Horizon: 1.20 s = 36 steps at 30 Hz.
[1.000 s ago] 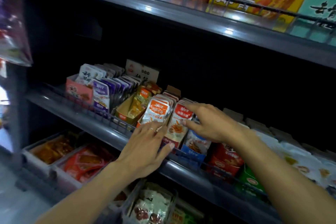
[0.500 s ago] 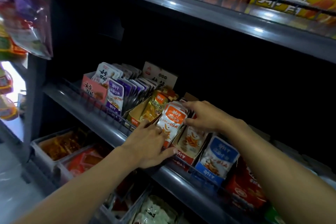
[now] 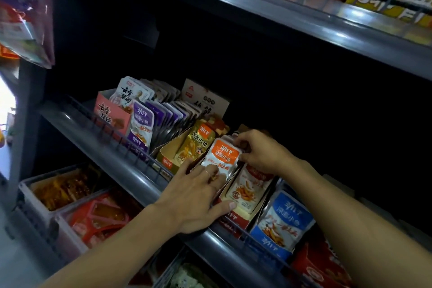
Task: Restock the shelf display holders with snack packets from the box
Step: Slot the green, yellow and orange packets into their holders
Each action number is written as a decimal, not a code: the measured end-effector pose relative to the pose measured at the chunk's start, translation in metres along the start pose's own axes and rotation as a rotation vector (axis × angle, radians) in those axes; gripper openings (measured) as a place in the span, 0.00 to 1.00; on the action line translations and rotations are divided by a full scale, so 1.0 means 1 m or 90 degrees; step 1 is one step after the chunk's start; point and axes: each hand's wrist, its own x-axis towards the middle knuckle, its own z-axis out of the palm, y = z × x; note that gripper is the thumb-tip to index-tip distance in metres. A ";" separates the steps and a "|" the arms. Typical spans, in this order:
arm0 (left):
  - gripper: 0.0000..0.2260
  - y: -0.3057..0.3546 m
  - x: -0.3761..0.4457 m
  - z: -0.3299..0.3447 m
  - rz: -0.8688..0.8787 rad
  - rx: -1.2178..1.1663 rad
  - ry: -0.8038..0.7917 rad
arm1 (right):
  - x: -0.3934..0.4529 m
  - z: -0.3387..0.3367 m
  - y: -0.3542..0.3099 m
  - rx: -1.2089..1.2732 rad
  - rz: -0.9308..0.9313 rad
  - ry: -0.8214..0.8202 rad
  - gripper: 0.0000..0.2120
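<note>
Head view: right hand (image 3: 261,153) now pinches orange packets (image 3: 222,155); left hand (image 3: 194,199) stays flat.

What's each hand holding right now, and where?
Right hand pinches the orange-topped packets at their top right corner; left hand lies flat against their lower front.

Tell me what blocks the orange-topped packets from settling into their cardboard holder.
Nothing visible blocks them. The orange-topped packets already stand in the cardboard holder; the right hand pinches their top edge and the left hand lies against the front.

Orange-white packet (image 3: 221,156); purple packets (image 3: 141,124); blue packet (image 3: 284,220).
</note>
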 end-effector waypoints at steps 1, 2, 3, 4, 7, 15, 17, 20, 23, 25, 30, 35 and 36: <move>0.37 0.000 0.001 0.000 -0.004 -0.009 0.000 | 0.003 0.000 0.000 0.014 0.008 -0.002 0.08; 0.38 -0.001 0.002 0.001 -0.007 -0.017 0.001 | 0.004 0.000 0.001 0.028 0.016 -0.008 0.08; 0.38 -0.003 0.001 0.003 -0.009 -0.023 0.004 | 0.006 -0.001 0.002 0.042 0.021 -0.012 0.08; 0.40 -0.004 0.001 0.005 -0.009 -0.025 0.008 | 0.005 -0.003 0.003 0.056 0.024 -0.017 0.08; 0.42 -0.004 -0.003 0.010 -0.016 -0.031 0.024 | 0.003 -0.004 0.005 0.102 0.046 -0.025 0.09; 0.41 0.002 0.006 0.011 -0.032 -0.053 0.027 | 0.003 -0.003 0.006 0.119 0.070 -0.006 0.08; 0.41 0.001 0.004 0.013 -0.032 -0.063 0.033 | 0.004 -0.003 0.005 0.114 0.067 -0.005 0.09; 0.41 -0.001 0.002 0.012 -0.028 -0.071 0.037 | 0.004 -0.004 0.004 0.100 0.073 0.003 0.16; 0.38 -0.003 0.000 0.010 -0.023 -0.072 0.054 | 0.003 -0.005 0.003 0.082 0.073 0.011 0.21; 0.37 -0.005 -0.002 0.009 -0.027 -0.072 0.073 | 0.003 -0.006 0.000 0.085 0.065 0.024 0.20; 0.35 -0.021 -0.011 0.003 -0.038 -0.101 0.186 | 0.006 -0.008 -0.019 0.057 -0.031 0.099 0.18; 0.27 -0.055 -0.037 0.005 -0.107 -0.114 0.374 | 0.029 0.005 -0.062 0.045 -0.163 0.183 0.15; 0.27 -0.061 -0.039 0.005 -0.132 -0.115 0.393 | 0.035 0.008 -0.068 0.050 -0.179 0.190 0.15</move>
